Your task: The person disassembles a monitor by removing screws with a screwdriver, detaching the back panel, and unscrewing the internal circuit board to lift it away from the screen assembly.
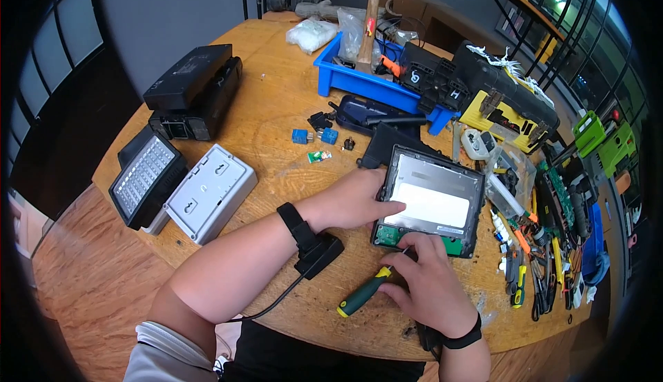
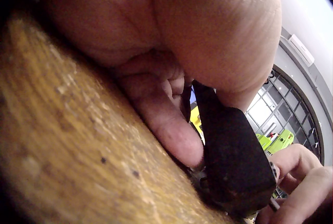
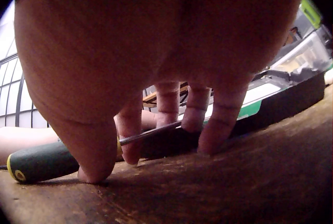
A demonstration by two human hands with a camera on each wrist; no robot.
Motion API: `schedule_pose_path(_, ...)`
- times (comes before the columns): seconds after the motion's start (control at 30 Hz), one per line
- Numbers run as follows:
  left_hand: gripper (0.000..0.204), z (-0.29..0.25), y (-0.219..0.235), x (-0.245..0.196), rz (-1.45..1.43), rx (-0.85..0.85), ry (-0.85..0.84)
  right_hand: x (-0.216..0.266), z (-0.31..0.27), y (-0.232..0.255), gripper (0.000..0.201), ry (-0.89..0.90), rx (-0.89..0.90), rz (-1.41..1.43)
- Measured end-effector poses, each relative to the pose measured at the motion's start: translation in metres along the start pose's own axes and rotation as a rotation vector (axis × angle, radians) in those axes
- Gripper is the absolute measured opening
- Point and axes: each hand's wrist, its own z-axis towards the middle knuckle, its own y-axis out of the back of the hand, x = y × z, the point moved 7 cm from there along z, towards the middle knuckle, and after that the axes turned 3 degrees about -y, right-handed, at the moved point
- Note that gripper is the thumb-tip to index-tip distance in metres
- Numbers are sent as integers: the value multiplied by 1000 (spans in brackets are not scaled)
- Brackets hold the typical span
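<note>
A dark-framed device with a silver metal panel (image 1: 431,192) and a green circuit board (image 1: 388,236) along its near edge is on the table. My left hand (image 1: 353,201) grips its left side, thumb on the panel; in the left wrist view, the fingers of this hand (image 2: 166,115) curl by the black casing (image 2: 234,156). At the near edge is my right hand (image 1: 431,282), holding a green and yellow screwdriver (image 1: 362,296) between thumb and fingers. The right wrist view shows the screwdriver handle (image 3: 44,161) low over the wood, with its shaft passing behind the fingers of my hand (image 3: 156,68).
Left on the table stand a lamp panel (image 1: 145,178), a grey-white housing (image 1: 210,192) and black cases (image 1: 193,82). Behind the device are blue connectors (image 1: 300,136) and a blue bin (image 1: 366,82). Assorted tools (image 1: 552,265) crowd the right side.
</note>
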Motion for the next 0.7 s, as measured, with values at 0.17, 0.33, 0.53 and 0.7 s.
schedule_pose_path(0.17,43,0,0,0,0,-9,-24,2,0,0,37,3,-4,-9)
schedule_pose_path(0.33,37,-1,3,-3,9,-19,-2,5,-1,0,38,22,-23,-57)
schedule_pose_path(0.53,44,2,1,6,30,-6,-24,5,0,-1,40,10,-9,-61)
schedule_pose_path(0.7,46,1,1,3,-8,-1,-15,6,0,2,40,-2,-13,-55)
